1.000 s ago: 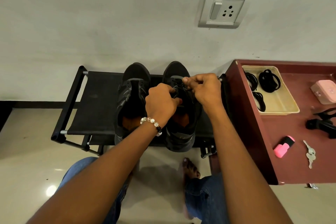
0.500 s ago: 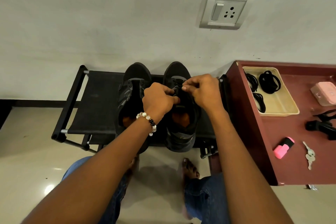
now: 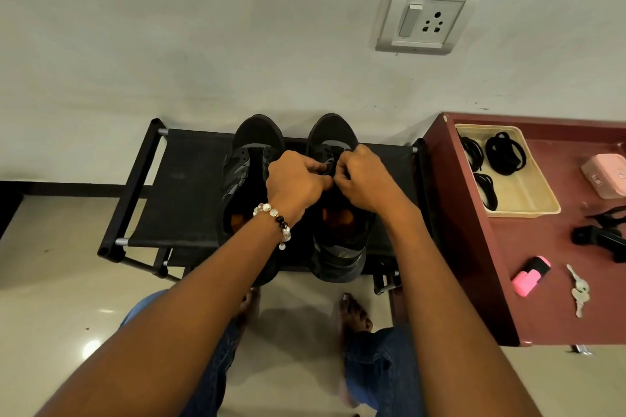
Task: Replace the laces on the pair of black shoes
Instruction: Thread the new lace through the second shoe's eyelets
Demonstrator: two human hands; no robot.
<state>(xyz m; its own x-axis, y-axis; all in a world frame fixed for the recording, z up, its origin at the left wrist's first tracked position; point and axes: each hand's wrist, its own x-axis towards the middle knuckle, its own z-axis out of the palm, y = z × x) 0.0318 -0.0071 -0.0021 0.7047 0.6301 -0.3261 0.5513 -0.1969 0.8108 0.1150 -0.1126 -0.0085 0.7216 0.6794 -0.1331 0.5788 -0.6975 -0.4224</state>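
- two black shoes stand side by side on a black fabric shoe rack (image 3: 189, 186), toes toward the wall, heels toward the person.
- the left shoe (image 3: 249, 159) sits with its tongue area open and an orange insole showing inside; no lace is visible on it from here.
- the right shoe (image 3: 338, 237) also shows an orange insole, and both hands work over its lace area.
- the left hand (image 3: 294, 181) has its fingers curled in and pinched on the black lace (image 3: 328, 166) at the middle of the right shoe; a beaded bracelet (image 3: 274, 218) circles that wrist.
- the right hand (image 3: 364, 178) is just beside the left one, nearly touching it, with its fingers curled and clamped on the same lace.
- how far the lace is threaded is hidden under the hands.
- to the right of the rack stands a dark red bench (image 3: 528, 247).
- a cream tray (image 3: 528, 193) at its far end holds coils of black laces (image 3: 504, 152).
- also on the bench: a pink case (image 3: 606, 174), a black object (image 3: 599, 237) cut off by the edge, a pink highlighter (image 3: 530, 276) and a set of keys (image 3: 579, 289) just beside it.
- a switch and socket plate (image 3: 423, 19) is fixed to the wall above.
- bare feet and blue jeans (image 3: 379, 369) show below the forearms, on a pale glossy floor (image 3: 44, 298).
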